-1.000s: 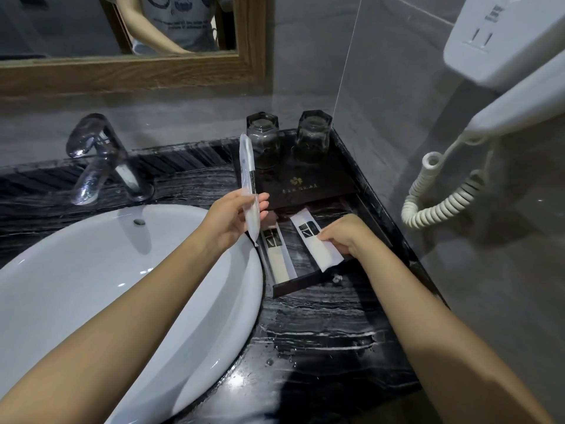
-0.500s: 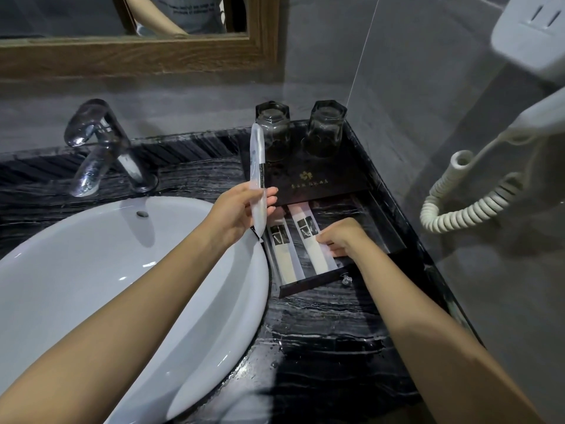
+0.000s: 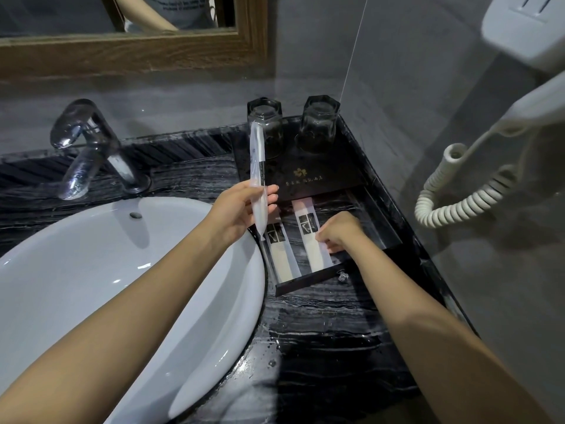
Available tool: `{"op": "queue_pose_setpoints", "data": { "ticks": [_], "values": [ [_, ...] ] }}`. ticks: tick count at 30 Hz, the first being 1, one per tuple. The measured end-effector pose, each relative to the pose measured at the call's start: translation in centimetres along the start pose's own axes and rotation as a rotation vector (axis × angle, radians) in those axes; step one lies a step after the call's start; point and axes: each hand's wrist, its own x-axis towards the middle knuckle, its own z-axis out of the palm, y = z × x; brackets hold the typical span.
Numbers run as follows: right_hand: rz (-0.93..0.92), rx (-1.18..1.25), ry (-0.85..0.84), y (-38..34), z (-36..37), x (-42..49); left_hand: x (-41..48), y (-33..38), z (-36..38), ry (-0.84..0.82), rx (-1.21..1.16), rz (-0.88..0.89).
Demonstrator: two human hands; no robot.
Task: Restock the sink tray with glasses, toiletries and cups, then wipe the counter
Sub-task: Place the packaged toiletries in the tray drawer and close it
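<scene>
A black tray [image 3: 351, 139] sits in the counter's back right corner with its drawer [image 3: 308, 284] pulled out toward me. Two upturned glasses [image 3: 265, 117] [image 3: 319, 116] stand at the tray's back. Two white toiletry packets lie lengthwise in the drawer: one at the left [image 3: 279, 255], one in the middle [image 3: 313, 243]. My right hand [image 3: 339, 232] pinches the middle packet's right edge. My left hand [image 3: 241, 211] holds a wrapped toothbrush packet [image 3: 256, 179] upright just left of the tray.
A white basin [image 3: 91, 270] fills the left, with a chrome tap [image 3: 88, 151] behind it. The black marble counter [image 3: 321, 332] is wet near the front. A wall hair dryer with a coiled cord [image 3: 458, 194] hangs at the right. A wood-framed mirror [image 3: 128, 53] is above.
My right hand has slid the middle packet from slanted to straight, parallel with the left one. My left hand keeps the wrapped packet upright, nearly still.
</scene>
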Motion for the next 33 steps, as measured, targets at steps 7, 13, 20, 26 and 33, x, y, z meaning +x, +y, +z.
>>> {"op": "queue_pose_setpoints", "data": {
  "ticks": [7,13,20,26,33],
  "values": [
    [-0.123,-0.138,0.044,-0.4,-0.3,-1.4,-0.9,-0.3,1.1,-0.063,0.056,-0.003],
    [-0.431,0.316,0.019,-3.8,-2.8,-4.7,-1.9,-0.9,2.1,-0.203,0.043,-0.048],
    [-0.451,0.608,-0.098,-6.0,-4.6,-6.6,-4.1,-1.1,2.5,-0.380,0.218,-0.085],
    [-0.422,0.637,-0.080,-5.8,-5.2,-7.2,-4.5,-1.6,2.2,-0.319,0.325,-0.041],
    [-0.347,0.597,-0.155,-3.7,-5.1,-7.8,-4.8,-2.5,3.7,-0.305,0.277,-0.020]
  ]
}}
